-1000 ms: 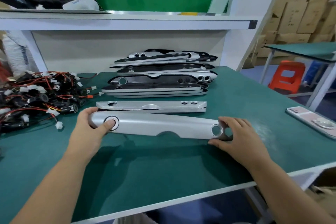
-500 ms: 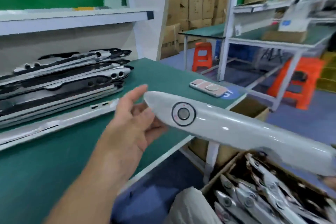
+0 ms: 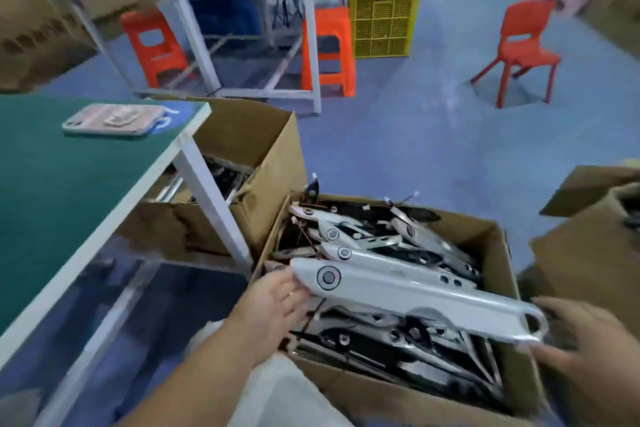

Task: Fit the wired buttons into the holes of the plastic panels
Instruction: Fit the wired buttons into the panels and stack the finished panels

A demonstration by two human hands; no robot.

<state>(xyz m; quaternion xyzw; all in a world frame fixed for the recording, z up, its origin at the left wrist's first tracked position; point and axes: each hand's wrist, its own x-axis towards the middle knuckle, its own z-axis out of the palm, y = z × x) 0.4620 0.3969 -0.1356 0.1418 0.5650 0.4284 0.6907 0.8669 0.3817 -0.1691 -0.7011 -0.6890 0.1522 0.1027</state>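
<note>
A long silver plastic panel [image 3: 415, 295] hangs level over an open cardboard box [image 3: 500, 236] on the floor. A round black button [image 3: 328, 277] sits in the hole near the panel's left end. My left hand [image 3: 277, 298] touches that left end with fingers stretched out. My right hand [image 3: 588, 350], blurred, grips the right end by its open loop. Several similar panels with buttons and wires lie piled in the box beneath.
The green worktable [image 3: 52, 201] is at the left with a phone [image 3: 114, 120] near its corner, and its white leg [image 3: 211, 204] stands beside the box. Another open carton [image 3: 256, 135] sits under the table, a third carton [image 3: 588, 253] at right. Orange stools, a chair and crates stand further off.
The panel was lifted off the table and swung right and down over the box. My view turned from the table to the floor. Both hands stayed at its ends.
</note>
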